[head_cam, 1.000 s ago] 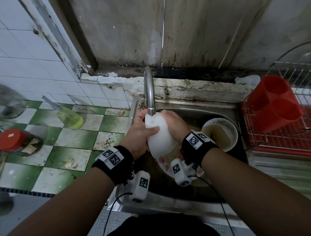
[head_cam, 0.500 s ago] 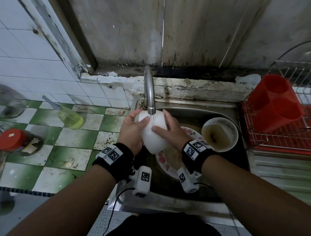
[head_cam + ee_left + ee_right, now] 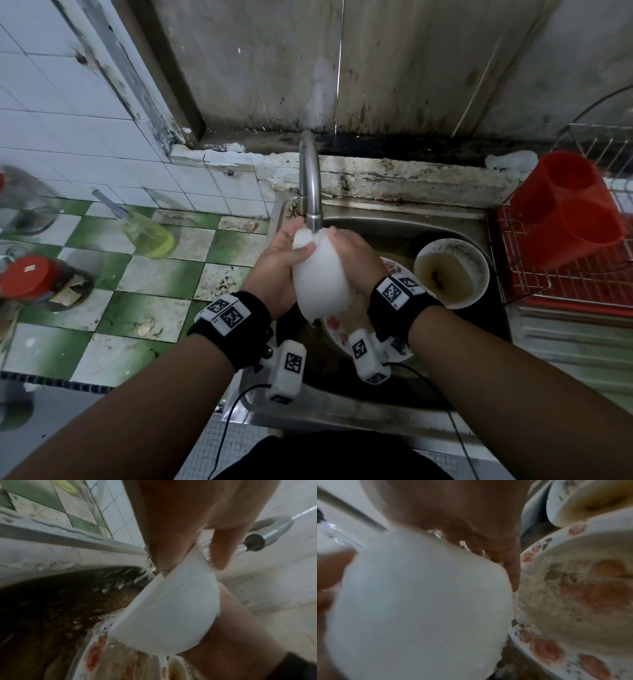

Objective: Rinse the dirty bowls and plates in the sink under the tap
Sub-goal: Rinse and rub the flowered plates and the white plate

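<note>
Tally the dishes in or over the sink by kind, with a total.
Bowls: 2 (white bowl held by left hand and right hand; dirty bowl in the sink)
Plates: 1 (floral plate)
Total: 3

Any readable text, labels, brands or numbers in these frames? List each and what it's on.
None readable.
Wrist bands: black-and-white square marker codes only, no letters.
Jar with red lid: a paper label, too blurred to read.
White bowl, flowered plate, tap: no text.
</note>
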